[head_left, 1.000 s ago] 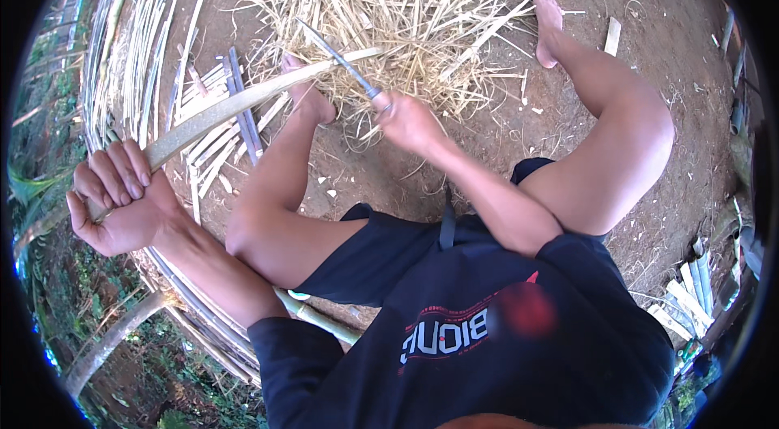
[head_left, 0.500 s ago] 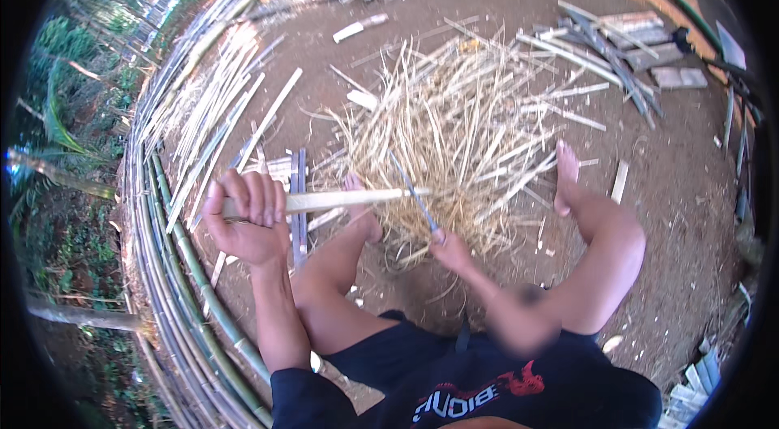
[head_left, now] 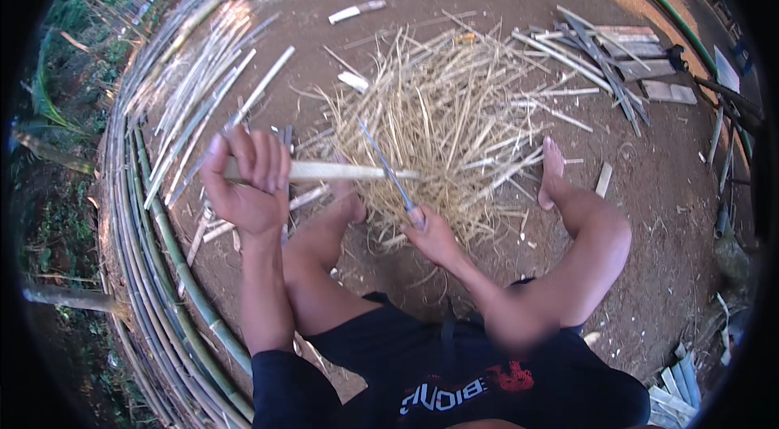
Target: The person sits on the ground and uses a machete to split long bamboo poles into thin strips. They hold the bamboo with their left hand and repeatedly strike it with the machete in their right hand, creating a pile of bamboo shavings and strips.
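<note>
My left hand (head_left: 251,178) is closed round one end of a pale bamboo strip (head_left: 333,173), which points to the right over the pile. In my right hand (head_left: 434,238) is the handle of a knife (head_left: 383,160) with a long narrow blade, slanting up and to the left. The blade crosses the strip near its free end; whether it presses into the strip I cannot tell. Beneath both lies a heap of thin bamboo shavings (head_left: 442,121), between my bare feet.
Long green bamboo poles (head_left: 174,246) curve along the left side. Split pale strips (head_left: 203,96) lie at the upper left. Dark and pale slats (head_left: 600,56) are piled at the upper right, near flat boards (head_left: 669,92). More cut pieces (head_left: 677,384) sit at the lower right.
My right hand and the knife have shifted left along the strip, toward my left hand. The left hand keeps its grip on the strip. The whole view has tilted slightly.
</note>
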Tool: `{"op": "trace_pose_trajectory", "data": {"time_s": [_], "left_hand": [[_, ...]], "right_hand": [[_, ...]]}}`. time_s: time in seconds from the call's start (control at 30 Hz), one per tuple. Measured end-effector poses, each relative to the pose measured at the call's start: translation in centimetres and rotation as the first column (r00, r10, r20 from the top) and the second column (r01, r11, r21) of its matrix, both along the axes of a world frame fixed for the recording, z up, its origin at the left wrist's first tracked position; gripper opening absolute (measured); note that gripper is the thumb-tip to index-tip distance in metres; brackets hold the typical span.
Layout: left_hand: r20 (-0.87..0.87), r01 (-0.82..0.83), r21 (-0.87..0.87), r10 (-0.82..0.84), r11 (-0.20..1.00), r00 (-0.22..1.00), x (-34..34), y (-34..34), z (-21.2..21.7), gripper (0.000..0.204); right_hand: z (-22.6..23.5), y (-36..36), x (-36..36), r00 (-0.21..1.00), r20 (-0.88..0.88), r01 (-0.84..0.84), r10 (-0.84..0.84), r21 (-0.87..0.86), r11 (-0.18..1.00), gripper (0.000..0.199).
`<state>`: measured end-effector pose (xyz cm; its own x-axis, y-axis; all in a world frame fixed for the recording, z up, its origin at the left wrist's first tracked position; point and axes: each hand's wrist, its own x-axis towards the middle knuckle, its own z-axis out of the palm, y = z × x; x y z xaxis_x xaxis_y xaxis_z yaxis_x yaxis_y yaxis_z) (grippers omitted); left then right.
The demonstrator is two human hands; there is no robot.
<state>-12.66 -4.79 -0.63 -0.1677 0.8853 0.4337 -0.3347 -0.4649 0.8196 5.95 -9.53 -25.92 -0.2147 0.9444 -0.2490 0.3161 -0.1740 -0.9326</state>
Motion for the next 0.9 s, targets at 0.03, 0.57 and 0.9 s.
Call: {"op": "trace_pose_trajectory", "data": {"time_s": [0.03,0.57,0.9], "left_hand": [[-0.029,0.031,0.017,-0.031,0.999,0.999,-0.6,-0.2,0.0,0.042],[-0.024,-0.042,-0.049,0.041,0.998,0.999,-1.7,2.4,1.0,0.039],[-0.068,0.027,-0.039,-0.030,0.999,0.997,-3.6,3.2,1.3,0.037]], "right_hand": [[2.1,0.1,-0.2,0.998,0.006,-0.055,0.055,-0.009,0.998,0.028],[-4.7,1.2,0.9,0.990,0.127,-0.014,0.059,-0.327,0.945,0.018],[-2.9,1.4,0.6,0.991,0.080,-0.066,0.105,-0.391,0.918,0.020]]}}
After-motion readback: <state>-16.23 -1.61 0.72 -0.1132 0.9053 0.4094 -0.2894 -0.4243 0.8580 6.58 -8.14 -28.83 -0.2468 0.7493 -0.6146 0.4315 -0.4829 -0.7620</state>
